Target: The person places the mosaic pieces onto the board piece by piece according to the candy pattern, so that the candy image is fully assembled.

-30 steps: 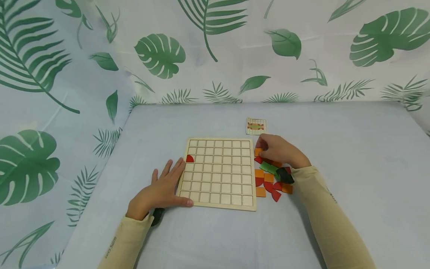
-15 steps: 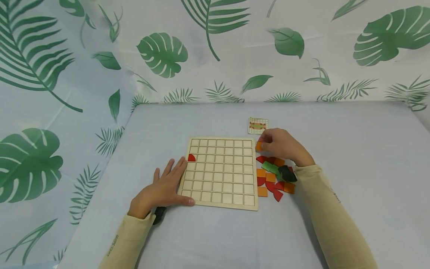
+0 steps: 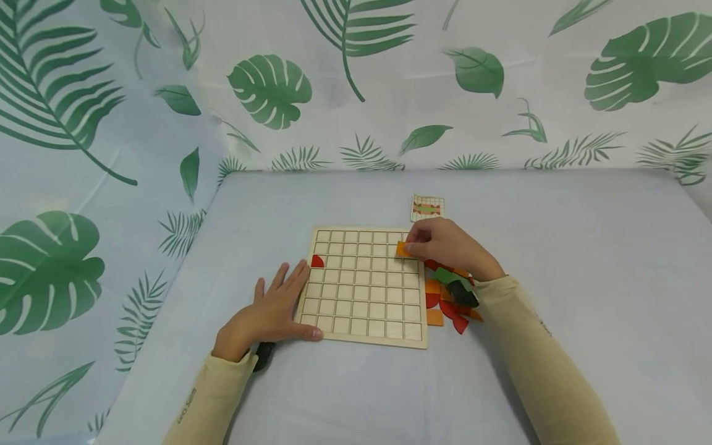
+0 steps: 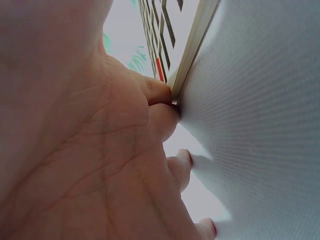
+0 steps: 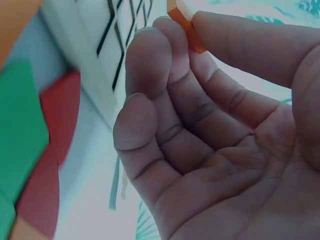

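A pale blue table (image 3: 584, 259) stands before a leaf-printed curtain (image 3: 356, 80).

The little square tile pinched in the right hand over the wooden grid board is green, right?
Not quite: the small square tile is orange, not green. The head view shows the right hand pinching it over the wooden grid board, near its far right corner, and the right wrist view shows its orange edge between thumb and fingers.
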`<state>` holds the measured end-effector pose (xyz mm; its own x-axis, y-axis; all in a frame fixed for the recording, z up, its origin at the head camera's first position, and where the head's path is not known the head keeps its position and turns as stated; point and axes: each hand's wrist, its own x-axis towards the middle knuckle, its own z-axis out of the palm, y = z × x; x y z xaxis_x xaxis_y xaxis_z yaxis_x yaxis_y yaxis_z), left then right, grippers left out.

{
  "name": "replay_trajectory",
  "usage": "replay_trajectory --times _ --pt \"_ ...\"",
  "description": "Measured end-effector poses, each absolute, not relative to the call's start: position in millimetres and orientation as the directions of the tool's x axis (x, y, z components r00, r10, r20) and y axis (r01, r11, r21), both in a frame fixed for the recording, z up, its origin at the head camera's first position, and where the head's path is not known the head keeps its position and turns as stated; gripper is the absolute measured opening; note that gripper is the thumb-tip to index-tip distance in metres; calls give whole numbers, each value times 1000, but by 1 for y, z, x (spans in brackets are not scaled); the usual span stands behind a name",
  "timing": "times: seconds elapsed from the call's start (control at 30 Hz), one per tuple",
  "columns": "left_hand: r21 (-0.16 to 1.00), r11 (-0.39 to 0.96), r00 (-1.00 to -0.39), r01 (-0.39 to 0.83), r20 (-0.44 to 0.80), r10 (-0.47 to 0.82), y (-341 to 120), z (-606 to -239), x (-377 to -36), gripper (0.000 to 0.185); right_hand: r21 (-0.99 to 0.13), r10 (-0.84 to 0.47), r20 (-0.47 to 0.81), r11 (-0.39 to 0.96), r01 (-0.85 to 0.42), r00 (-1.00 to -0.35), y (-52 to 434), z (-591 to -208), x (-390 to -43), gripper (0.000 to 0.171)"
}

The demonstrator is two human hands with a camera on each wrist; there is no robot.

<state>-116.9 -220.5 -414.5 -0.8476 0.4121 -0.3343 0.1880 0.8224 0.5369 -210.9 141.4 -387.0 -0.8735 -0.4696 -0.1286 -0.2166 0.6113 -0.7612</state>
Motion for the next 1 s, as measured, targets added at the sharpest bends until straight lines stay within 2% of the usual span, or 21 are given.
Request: replay_trajectory --times 0.7,1.0 --pt "504 845 -849 179 -355 392 -220 -416 -119 130 -814 -649 -45 464 -349 -759 78 -400 -200 7" --pt "490 853 -845 181 -366 389 -220 -414 -119 130 -796 -693 -40 458 -396 -720 42 -404 -200 9"
